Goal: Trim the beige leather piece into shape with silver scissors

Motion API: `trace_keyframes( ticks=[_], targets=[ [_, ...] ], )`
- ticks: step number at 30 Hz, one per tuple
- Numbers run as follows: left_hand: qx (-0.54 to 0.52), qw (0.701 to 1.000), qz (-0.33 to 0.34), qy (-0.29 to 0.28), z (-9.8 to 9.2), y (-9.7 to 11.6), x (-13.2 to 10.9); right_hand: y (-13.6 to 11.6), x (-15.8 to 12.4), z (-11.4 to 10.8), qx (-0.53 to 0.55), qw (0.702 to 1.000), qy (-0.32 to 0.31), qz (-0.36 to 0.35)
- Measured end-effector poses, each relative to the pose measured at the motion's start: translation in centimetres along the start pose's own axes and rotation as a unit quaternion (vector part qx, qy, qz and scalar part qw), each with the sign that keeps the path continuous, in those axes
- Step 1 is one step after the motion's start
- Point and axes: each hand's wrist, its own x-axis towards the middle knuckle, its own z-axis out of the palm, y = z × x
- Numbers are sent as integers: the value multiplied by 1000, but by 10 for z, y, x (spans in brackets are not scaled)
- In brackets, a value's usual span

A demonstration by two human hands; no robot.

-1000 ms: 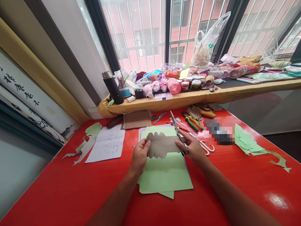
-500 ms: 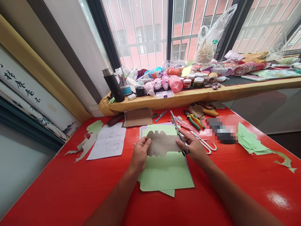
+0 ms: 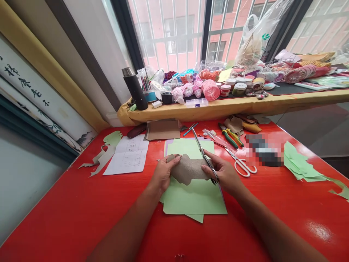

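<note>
A red table [image 3: 68,214] is set before a window [image 3: 152,12], by which daylight is let in. The panes are divided by a dark frame [image 3: 207,32] and backed by pale bars [image 3: 229,31]; beyond, a pink building [image 3: 180,9] is seen. The ledge [image 3: 174,115] is draped in yellow. At left, a scroll [image 3: 54,105] is hung above a teal curtain [image 3: 40,133].

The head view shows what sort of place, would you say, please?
Probably a handicraft workspace: pliers and white-handled scissors lie on the red table, with pink yarn on the ledge behind.
</note>
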Motion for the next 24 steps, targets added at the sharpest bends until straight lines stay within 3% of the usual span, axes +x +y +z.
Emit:
trace_keyframes(
  ticks=[7,13,16,24],
  targets=[
    [82,996,19,-21,1,7,-6,-8,-8,9,-33,996,-74,35],
    [220,969,114,15,-4,17,-9,-19,-7,-1,-30,999,3,20],
    [256,956,140,18,-6,23,-9,-19,-5,-6,-22,1000,10,-3],
    [256,960,117,-6,-12,30,-6,-10,-13,1,-33,998,-57,10]
  ],
)
